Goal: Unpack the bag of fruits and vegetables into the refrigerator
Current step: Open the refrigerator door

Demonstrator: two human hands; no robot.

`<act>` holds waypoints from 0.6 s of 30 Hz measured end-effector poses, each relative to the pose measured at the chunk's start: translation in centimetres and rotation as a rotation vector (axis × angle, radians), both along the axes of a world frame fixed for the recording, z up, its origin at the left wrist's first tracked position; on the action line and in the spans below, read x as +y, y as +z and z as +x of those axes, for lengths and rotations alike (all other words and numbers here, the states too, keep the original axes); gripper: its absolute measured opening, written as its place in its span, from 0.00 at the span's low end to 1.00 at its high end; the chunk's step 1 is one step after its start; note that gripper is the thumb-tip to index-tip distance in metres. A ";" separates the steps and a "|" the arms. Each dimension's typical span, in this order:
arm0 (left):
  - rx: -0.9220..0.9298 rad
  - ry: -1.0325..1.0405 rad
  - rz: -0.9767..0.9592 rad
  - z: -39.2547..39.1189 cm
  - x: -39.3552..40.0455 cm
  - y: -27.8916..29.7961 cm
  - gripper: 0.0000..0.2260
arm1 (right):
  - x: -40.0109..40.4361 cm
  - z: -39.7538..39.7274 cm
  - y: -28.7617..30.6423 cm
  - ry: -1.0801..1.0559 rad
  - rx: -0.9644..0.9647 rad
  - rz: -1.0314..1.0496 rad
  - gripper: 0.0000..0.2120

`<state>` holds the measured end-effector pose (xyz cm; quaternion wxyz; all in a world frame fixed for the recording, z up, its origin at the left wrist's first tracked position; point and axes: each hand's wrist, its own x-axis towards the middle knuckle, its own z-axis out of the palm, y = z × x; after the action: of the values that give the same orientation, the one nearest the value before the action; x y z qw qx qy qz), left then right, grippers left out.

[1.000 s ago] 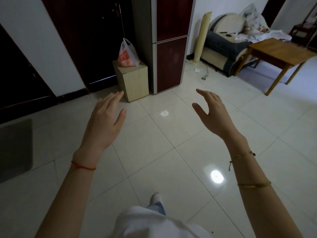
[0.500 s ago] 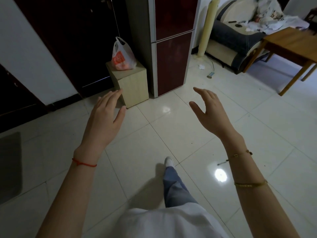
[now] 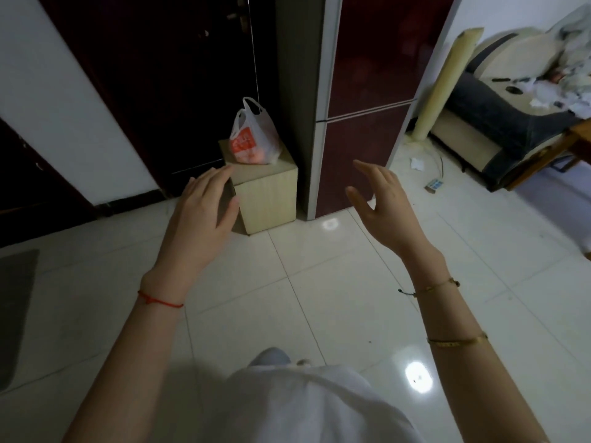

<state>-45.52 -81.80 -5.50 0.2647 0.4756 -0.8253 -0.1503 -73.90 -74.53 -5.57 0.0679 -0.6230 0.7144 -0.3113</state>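
Observation:
A white plastic bag [image 3: 254, 139] with red print and orange produce showing through stands on a small light wooden box [image 3: 267, 193] against the wall. Right beside the box is the refrigerator [image 3: 367, 100], dark red, both doors closed. My left hand [image 3: 200, 219] is held out with fingers apart, empty, its fingertips overlapping the box's left edge in the view, short of the bag. My right hand [image 3: 382, 203] is raised in front of the refrigerator's lower door, fingers spread, holding nothing.
A dark door [image 3: 166, 84] stands behind the box. White tiled floor [image 3: 319, 276] stretches ahead. A rolled mat [image 3: 444, 87] leans by the refrigerator's right side, with a sofa [image 3: 499, 132] and a wooden table corner [image 3: 579, 145] further right. A dark floor mat [image 3: 16, 308] lies left.
The view has come closer to the bag, the box and the refrigerator. Both hands stay raised and empty, now nearer to the box and the lower door.

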 end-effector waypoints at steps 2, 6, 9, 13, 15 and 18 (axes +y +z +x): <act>0.002 0.024 0.010 -1.0 -3.4 -0.2 0.23 | -4.0 -1.1 0.1 0.024 -0.008 -0.004 0.24; 0.011 0.054 0.040 -2.6 -10.5 -1.4 0.23 | -11.9 -3.0 -0.7 0.051 -0.010 0.015 0.24; 0.012 0.055 0.037 -3.6 -16.6 -2.8 0.23 | -18.2 -4.1 -1.9 0.063 -0.005 0.035 0.24; 0.001 0.069 0.037 -4.9 -25.4 -3.9 0.23 | -27.2 -5.1 -3.4 0.078 -0.022 0.044 0.24; 0.004 0.064 0.034 -5.4 -29.7 -3.8 0.23 | -31.7 -5.3 -3.5 0.078 -0.035 0.057 0.24; -0.007 0.051 0.038 -6.3 -35.9 -3.6 0.23 | -38.0 -5.9 -3.3 0.076 -0.046 0.064 0.24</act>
<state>-51.79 -117.74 -9.11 0.2564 0.5019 -0.8110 -0.1573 -79.81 -112.57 -8.83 0.1160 -0.6400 0.6980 -0.2996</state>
